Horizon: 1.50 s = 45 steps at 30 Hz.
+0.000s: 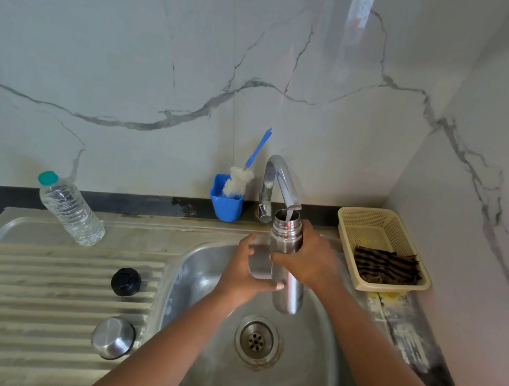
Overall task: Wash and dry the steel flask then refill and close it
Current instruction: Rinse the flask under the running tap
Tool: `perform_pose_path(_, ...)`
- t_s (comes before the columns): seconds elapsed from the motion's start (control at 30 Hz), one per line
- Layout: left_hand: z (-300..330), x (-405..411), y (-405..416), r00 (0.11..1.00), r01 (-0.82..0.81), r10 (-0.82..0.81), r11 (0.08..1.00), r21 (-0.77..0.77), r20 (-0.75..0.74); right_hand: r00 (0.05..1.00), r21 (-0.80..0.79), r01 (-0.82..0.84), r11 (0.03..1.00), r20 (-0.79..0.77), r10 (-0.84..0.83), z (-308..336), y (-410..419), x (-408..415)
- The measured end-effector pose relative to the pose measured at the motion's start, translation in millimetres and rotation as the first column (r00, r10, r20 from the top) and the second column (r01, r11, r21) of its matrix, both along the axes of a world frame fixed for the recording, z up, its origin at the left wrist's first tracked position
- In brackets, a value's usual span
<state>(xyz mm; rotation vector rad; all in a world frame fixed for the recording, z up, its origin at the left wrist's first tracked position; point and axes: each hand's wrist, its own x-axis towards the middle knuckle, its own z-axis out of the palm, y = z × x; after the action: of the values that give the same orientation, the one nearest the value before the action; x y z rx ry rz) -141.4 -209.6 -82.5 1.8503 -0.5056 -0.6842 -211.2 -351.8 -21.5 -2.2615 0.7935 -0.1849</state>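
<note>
Steel is cool under my fingers: my right hand [309,257] is wrapped around the upper body of the flask [285,263], thumb on its near side, holding it upright with a slight tilt over the sink bowl [310,383]. My left hand [245,270] curls around the flask's middle from the other side, thumb laid across its front. The flask's open mouth sits right under the tap [281,183] spout, and a thin stream of water falls into it.

Taking the tap as my mark: just left of it, against the marble wall, a blue holder [226,205] stands with a bottle brush [242,177] in it, white bristles down, blue handle leaning up to the right. Right of the tap, a beige basket [362,215] sits on the counter with a dark striped cloth [384,266] lying in it. Well to the left of the tap, a clear plastic bottle [70,210] with a green cap stands at the back of the drainboard [31,308]. Nearer me and left of the tap, on the ridged drainboard, a black stopper [126,281] lies apart from a steel cup lid [113,337], which rests mouth-down. Directly below the tap, beneath the flask, the drain [257,340] shows in the bowl.
</note>
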Motion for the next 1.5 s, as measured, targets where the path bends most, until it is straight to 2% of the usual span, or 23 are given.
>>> perform_pose_path(0.07, 0, -1, 0, 1.0, 0.012, -0.012, 1.0, 0.002, 0.0, 0.998, 0.027, -0.065, 0.998, 0.012, 0.065, -1, -2, -3)
perform_pose_path(0.17, -1, -1, 5, 1.0, 0.006, -0.006, 1.0, 0.012, -0.013, 0.996, 0.226, -0.091, 0.97, 0.007, 0.092, -3, -12, -7)
perform_pose_path(0.2, -1, -1, 6, 1.0, 0.004, -0.004, 1.0, 0.014, -0.021, 0.998, 0.23, -0.064, 0.971, 0.003, 0.065, -3, -12, -7)
perform_pose_path(0.3, -1, -2, 7, 1.0, -0.002, 0.002, 1.0, 0.005, -0.027, 0.999, 0.035, 0.004, 0.999, 0.035, -0.005, -8, -4, -7)
perform_pose_path(0.33, -2, -2, 8, 1.0, 0.0, 0.0, 1.0, 0.007, -0.023, 0.998, 0.023, -0.002, 1.0, 0.065, 0.0, -10, -1, -7)
perform_pose_path(0.4, -4, -2, 10, 1.0, 0.006, -0.005, 1.0, 0.012, -0.024, 0.995, 0.108, -0.029, 0.994, 0.099, 0.018, -11, -1, -8)
perform_pose_path(0.5, -4, -4, 11, 0.999, 0.008, -0.007, 1.0, 0.02, -0.036, 0.997, 0.213, 0.003, 0.977, 0.069, -0.018, -11, -4, -8)
perform_pose_path(0.57, -4, -6, 12, 0.999, 0.0, 0.001, 1.0, 0.02, -0.033, 0.997, 0.125, 0.04, 0.991, 0.067, -0.049, -13, 2, -6)
perform_pose_path(0.63, -5, -7, 12, 0.999, -0.005, 0.005, 1.0, 0.015, -0.034, 0.995, 0.047, 0.007, 0.999, 0.095, -0.012, -13, 6, -4)
perform_pose_path(0.77, -6, -6, 14, 0.999, 0.0, 0.001, 0.999, 0.034, -0.033, 0.998, 0.256, -0.038, 0.966, 0.065, 0.022, -10, -4, -3)
perform_pose_path(0.8, -5, -6, 14, 0.999, -0.002, 0.003, 0.999, 0.034, -0.035, 0.998, 0.238, -0.029, 0.971, 0.06, 0.015, -8, -3, -3)
perform_pose_path(0.87, -5, -6, 16, 0.999, -0.012, 0.013, 0.999, 0.039, -0.037, 0.998, 0.103, -0.011, 0.995, 0.066, 0.004, -8, 1, -2)
perform_pose_path(0.93, -5, -6, 17, 0.999, -0.012, 0.013, 0.999, 0.05, -0.038, 0.996, 0.126, 0.015, 0.992, 0.081, -0.025, -11, -1, -1)
perform_pose_path(1.0, -4, -5, 18, 0.999, -0.004, 0.007, 0.998, 0.063, -0.043, 0.994, 0.308, 0.05, 0.95, 0.074, -0.076, -14, -8, 0)
perform_pose_path(1.07, -2, -4, 18, 0.999, 0.013, -0.01, 0.997, 0.081, -0.038, 0.995, 0.499, 0.062, 0.865, 0.039, -0.094, -19, -12, 0)
perform_pose_path(1.13, 0, -4, 18, 0.998, 0.038, -0.033, 0.993, 0.115, -0.048, 0.998, 0.6, 0.063, 0.797, -0.031, -0.056, -26, -6, -4)
perform_pose_path(1.3, 0, -2, 28, 0.977, 0.207, -0.178, 0.926, 0.317, -0.116, 0.984, 0.704, 0.147, 0.695, -0.176, -0.029, -61, 15, -23)
perform_pose_path(1.5, -7, 0, 38, 0.954, 0.282, -0.197, 0.851, 0.442, -0.228, 0.958, 0.731, 0.258, 0.631, -0.278, -0.07, -93, 36, -32)
